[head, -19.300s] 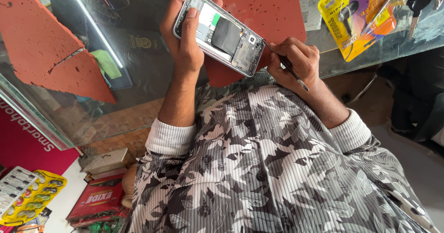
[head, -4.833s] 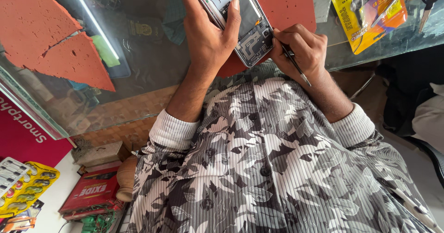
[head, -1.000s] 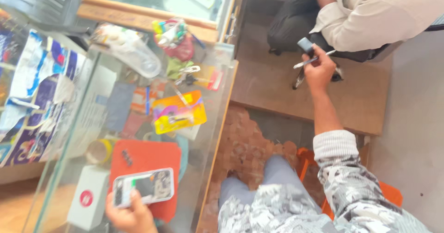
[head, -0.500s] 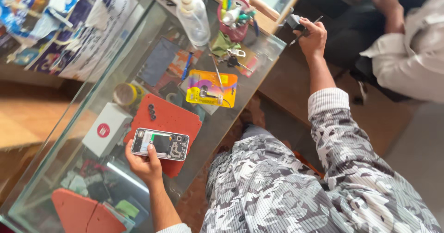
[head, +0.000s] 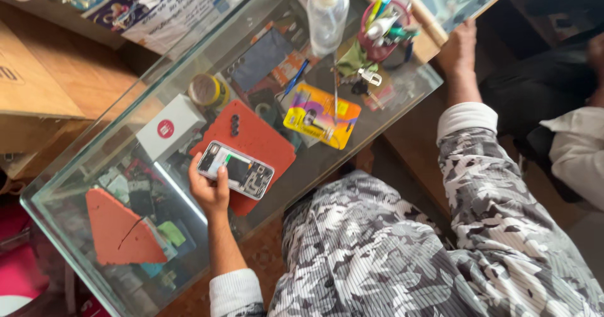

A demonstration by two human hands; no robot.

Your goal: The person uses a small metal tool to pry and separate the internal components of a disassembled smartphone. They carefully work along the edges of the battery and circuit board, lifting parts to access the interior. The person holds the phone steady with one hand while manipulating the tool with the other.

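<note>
Orange mat (head: 264, 142) under opened phone (head: 236, 170) in left hand (head: 211, 191); right hand (head: 459, 50) grip unclear.

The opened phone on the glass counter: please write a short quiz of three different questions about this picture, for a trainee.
1. True or false: the left hand holds the opened phone over the red mat.
2. Multiple choice: what lies directly beside the red mat, toward the far end of the counter? A) a yellow card package B) a hammer C) a cup of tea
3. Short answer: where is the right hand?

Key:
1. True.
2. A, the yellow card package.
3. Off the glass counter, stretched out past its far corner, near the pink cup of pens; whether it holds anything cannot be seen.
</note>
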